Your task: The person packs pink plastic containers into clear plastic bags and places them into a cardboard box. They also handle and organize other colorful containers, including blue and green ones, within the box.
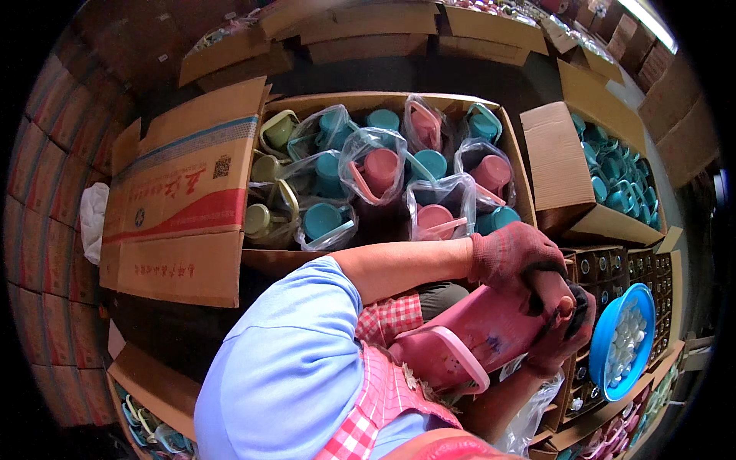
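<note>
A pink plastic jug [479,333] lies tilted in front of me, its pale pink handle [460,356] pointing down and left. My left hand [512,255], in a dark red knit glove, grips the jug's upper end from above. The gloved right hand [566,337] holds the same end from below and the right, fingers wrapped round the rim. My blue sleeve and a pink checked apron fill the lower middle of the view.
A big open carton [387,102] ahead holds several pink, teal and olive jugs in clear bags. On the right stand a box of teal parts [617,172], a blue bowl [609,345] of small white pieces, and a divided carton [613,268]. Stacked cartons surround everything.
</note>
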`<state>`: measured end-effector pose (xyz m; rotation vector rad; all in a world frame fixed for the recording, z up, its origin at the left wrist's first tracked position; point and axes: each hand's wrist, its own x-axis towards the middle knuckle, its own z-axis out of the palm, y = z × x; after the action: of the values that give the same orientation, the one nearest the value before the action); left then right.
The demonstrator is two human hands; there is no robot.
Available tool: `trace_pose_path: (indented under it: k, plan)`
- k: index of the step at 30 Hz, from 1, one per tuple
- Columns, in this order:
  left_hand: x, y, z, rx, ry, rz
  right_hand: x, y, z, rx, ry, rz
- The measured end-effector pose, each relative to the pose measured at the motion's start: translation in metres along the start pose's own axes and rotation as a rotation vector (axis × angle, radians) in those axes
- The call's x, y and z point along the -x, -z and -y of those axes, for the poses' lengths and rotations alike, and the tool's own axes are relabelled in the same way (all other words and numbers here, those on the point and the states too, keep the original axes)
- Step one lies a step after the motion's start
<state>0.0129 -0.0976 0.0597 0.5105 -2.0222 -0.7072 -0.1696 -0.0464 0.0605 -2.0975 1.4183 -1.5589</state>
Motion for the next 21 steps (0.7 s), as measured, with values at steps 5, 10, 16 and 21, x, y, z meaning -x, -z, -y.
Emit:
trace_pose_path:
  k: [5, 10, 16, 21]
  plan:
    - [0.003, 0.000, -0.001, -0.063, 0.006, -0.015, -0.003, -0.001, 0.000, 0.065, 0.036, 0.008]
    - [0.003, 0.000, -0.004, -0.047, 0.029, -0.001, -0.004, 0.001, 0.006, 0.082, 0.043, 0.016]
    - [0.003, -0.001, -0.003, -0.097, 0.002, -0.016, -0.001, 0.003, 0.009, 0.045, 0.012, 0.013]
    - [0.003, -0.002, 0.002, -0.038, -0.020, -0.036, -0.003, 0.002, 0.009, 0.082, -0.006, 0.019]
